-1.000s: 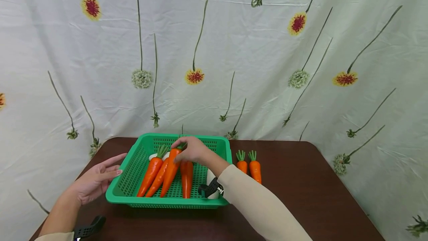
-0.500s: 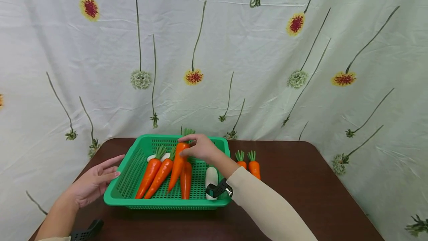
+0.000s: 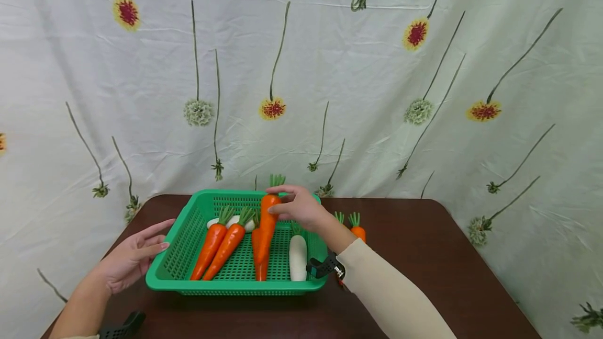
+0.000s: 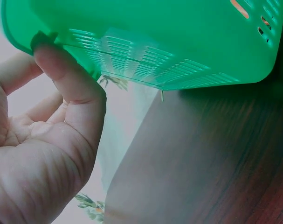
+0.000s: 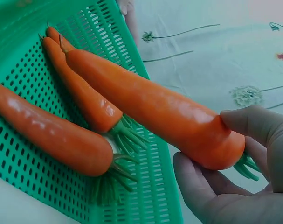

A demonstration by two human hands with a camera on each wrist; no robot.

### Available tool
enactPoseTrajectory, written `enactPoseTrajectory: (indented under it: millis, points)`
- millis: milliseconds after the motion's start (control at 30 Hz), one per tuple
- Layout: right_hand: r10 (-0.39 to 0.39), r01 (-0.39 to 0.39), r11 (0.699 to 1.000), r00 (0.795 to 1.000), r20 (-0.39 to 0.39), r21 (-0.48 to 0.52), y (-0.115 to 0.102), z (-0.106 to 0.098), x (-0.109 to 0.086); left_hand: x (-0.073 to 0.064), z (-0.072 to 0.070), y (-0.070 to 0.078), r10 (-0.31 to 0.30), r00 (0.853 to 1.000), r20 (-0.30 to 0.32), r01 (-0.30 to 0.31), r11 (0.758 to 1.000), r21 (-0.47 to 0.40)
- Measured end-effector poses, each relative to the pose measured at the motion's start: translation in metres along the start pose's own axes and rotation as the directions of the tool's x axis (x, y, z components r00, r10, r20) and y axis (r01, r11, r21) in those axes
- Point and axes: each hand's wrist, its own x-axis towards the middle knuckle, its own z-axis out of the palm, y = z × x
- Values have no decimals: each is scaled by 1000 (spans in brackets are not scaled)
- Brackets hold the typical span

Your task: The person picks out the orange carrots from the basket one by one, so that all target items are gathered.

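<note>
My right hand (image 3: 303, 208) pinches a carrot (image 3: 267, 224) near its leafy top. The carrot is raised and tilted, its tip pointing down into the green basket (image 3: 235, 285). In the right wrist view the thumb and fingers lie on either side of the held carrot (image 5: 155, 105). It partly covers another carrot (image 3: 262, 273) in the basket. Two more carrots lie at the basket's left, one here (image 3: 209, 250) and one beside it (image 3: 226, 250). A white radish (image 3: 298, 258) lies at the right. My left hand (image 3: 134, 255) touches the basket's left rim with thumb and fingers extended.
More white radishes (image 3: 235, 220) lie partly hidden at the basket's back. Carrots (image 3: 358, 232) lie on the dark table (image 3: 424, 266) right of the basket, partly behind my right arm. A flowered white cloth (image 3: 330, 67) hangs behind the table.
My right hand has lifted the carrot from the group at left and carried it right, above the carrot in the middle. My left hand stays at the basket's rim.
</note>
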Motion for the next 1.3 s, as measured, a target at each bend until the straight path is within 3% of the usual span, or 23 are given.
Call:
enactPoseTrajectory:
  millis: [300, 800, 1300]
  points:
    - [-31, 38, 992, 998, -57, 117, 1, -21, -14, -1, 2, -1, 20, 1000, -19, -19, 1000, 22]
    - [-56, 79, 975, 992, -114, 207, 5, -46, -44, -2, 0, -4, 15, 997, -70, -9, 997, 78]
    - [-73, 112, 978, 974, -213, 174, 28, -94, -78, -2, 1, -2, 21, 998, -55, -18, 998, 52]
